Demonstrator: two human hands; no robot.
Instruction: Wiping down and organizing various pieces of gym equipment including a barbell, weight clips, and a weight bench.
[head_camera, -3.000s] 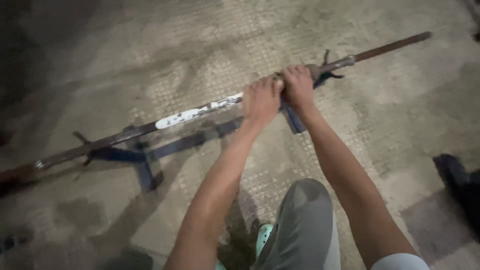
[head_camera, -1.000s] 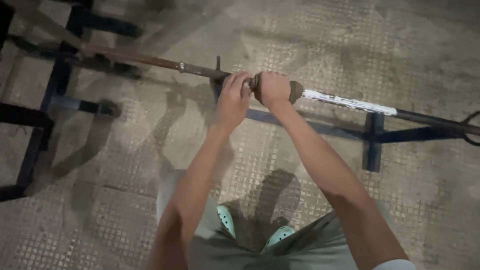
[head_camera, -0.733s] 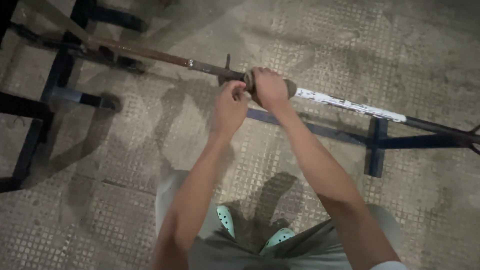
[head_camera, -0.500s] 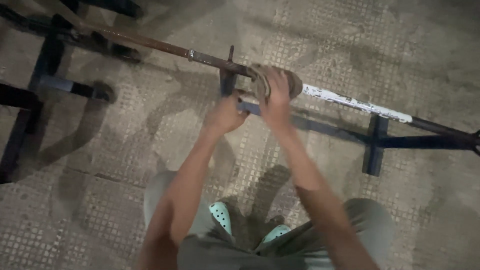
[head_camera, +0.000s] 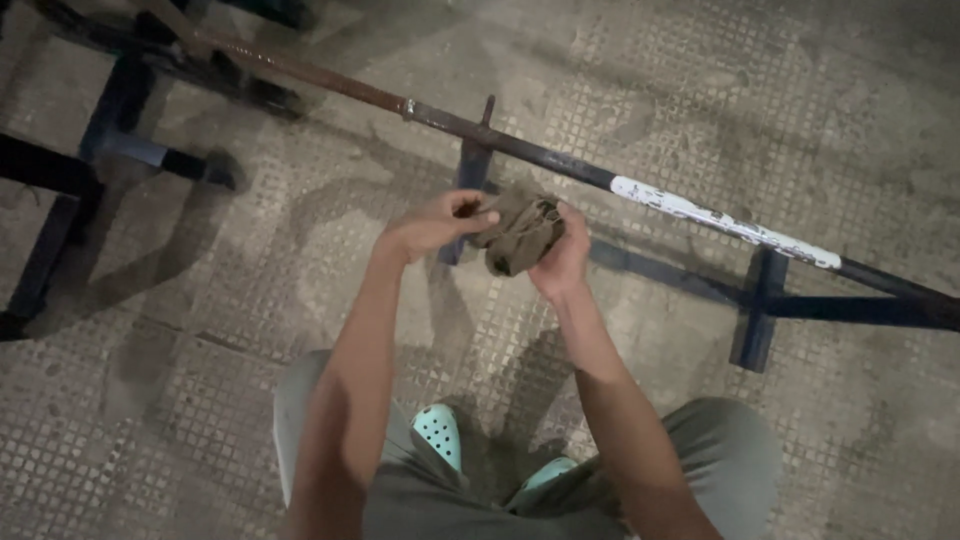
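Note:
I hold a crumpled brown rag (head_camera: 518, 230) between both hands, just below a long metal bar (head_camera: 545, 158). My right hand (head_camera: 562, 262) cups the rag from underneath. My left hand (head_camera: 440, 222) pinches its left edge with the fingertips. The bar runs diagonally from upper left to right, rusty at the left, dark in the middle, with a white chipped-paint section (head_camera: 722, 222) to the right. Neither hand touches the bar.
The bar rests on a low blue metal stand (head_camera: 755, 305) with upright forks (head_camera: 472, 160). Another dark metal frame (head_camera: 60, 190) stands at the left. The floor is textured concrete tile. My grey trousers and light green shoes (head_camera: 438, 435) are at the bottom.
Both hands gripped the rag around the bar a second ago. They have since come off the bar and drawn back toward me with the rag bunched between them.

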